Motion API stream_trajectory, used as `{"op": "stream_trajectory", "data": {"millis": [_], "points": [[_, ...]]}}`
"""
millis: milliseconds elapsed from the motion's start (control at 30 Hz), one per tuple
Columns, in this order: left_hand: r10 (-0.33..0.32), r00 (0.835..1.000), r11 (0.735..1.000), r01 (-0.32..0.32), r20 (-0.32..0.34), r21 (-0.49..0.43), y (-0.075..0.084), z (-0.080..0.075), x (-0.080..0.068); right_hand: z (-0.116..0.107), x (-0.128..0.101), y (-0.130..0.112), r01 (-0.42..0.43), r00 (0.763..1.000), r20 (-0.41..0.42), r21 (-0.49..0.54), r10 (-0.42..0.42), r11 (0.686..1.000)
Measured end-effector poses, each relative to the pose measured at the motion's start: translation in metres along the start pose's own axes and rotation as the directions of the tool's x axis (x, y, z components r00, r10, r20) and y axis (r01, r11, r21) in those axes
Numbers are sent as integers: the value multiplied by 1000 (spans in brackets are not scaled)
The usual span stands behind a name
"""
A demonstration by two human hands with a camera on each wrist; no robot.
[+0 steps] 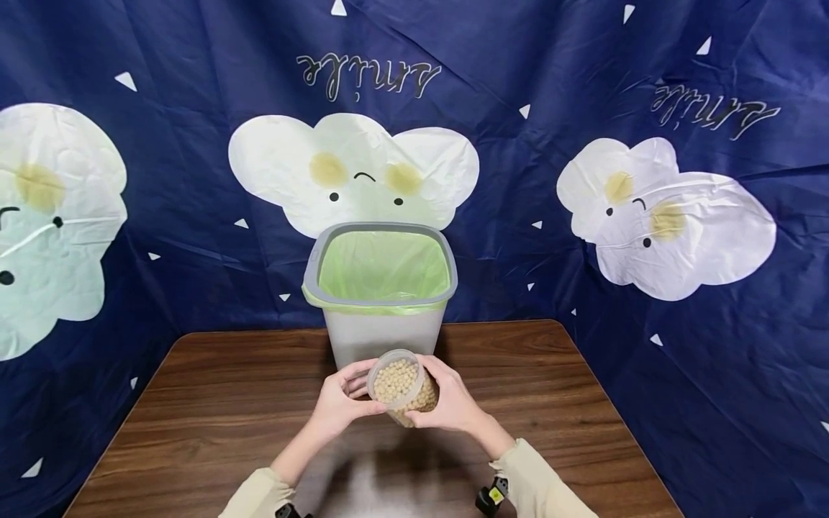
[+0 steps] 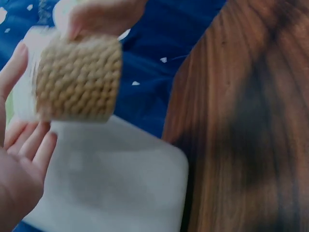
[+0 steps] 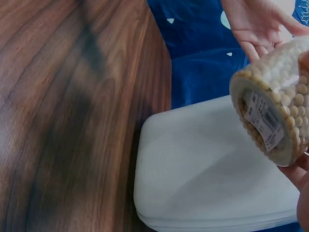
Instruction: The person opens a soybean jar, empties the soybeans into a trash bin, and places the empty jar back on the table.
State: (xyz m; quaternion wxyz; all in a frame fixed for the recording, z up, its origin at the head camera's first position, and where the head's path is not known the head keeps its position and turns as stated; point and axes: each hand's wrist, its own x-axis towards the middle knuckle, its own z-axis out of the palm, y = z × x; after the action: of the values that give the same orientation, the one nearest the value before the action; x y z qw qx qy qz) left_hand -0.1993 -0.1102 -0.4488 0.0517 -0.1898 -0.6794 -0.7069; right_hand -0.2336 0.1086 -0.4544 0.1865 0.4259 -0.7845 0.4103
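Up above the surface [image 1: 227,403], near its far edge, a clear jar [image 1: 403,388] packed full of small pale beans is held between both hands. The right hand [image 1: 453,399] curls round the jar's side and bottom end; the left hand [image 1: 340,406] cups the mouth end, thumb along the rim, fingers [image 2: 29,145] loosely spread in the left wrist view. The jar is tilted, its long axis slanting, mouth turned up and toward the person, its labelled base low and away. Just behind it, at the middle of the far edge, stands a grey bin [image 1: 382,331] lined with a green bag [image 1: 382,266]; nothing shows inside the bag.
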Motion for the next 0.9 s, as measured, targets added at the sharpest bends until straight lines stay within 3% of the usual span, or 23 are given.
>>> {"op": "stream_trajectory", "data": {"millis": [100,167,333,500,567,633,733,833,900], "points": [[-46,995,998,49,-90,36,3,8,-3,-1,1,-2,-4,1000,-22,-15,3,1000],[-65,994,997,68,-86,36,5,10,-4,-5,3,-9,-37,999,-18,37,38,999],[-56,997,998,57,46,-24,4,-1,-2,-19,9,-32,-166,986,68,240,155,956],[26,978,991,2,206,-134,0,-12,0,-25,11,-41,-222,966,194,298,168,929],[51,975,987,-17,216,-159,-1,-12,0,-24,12,-42,-200,970,190,288,149,936],[52,985,988,-27,166,-151,0,-9,-1,-23,12,-43,-171,980,149,265,135,949],[14,1000,994,-12,23,-108,3,1,-2,-19,12,-42,-127,991,69,204,115,971],[-43,994,995,33,-102,-94,5,10,-3,-16,13,-41,-122,993,12,166,121,979],[-69,990,992,54,-127,-114,7,13,-3,-15,14,-40,-133,991,-10,154,136,979]]}}
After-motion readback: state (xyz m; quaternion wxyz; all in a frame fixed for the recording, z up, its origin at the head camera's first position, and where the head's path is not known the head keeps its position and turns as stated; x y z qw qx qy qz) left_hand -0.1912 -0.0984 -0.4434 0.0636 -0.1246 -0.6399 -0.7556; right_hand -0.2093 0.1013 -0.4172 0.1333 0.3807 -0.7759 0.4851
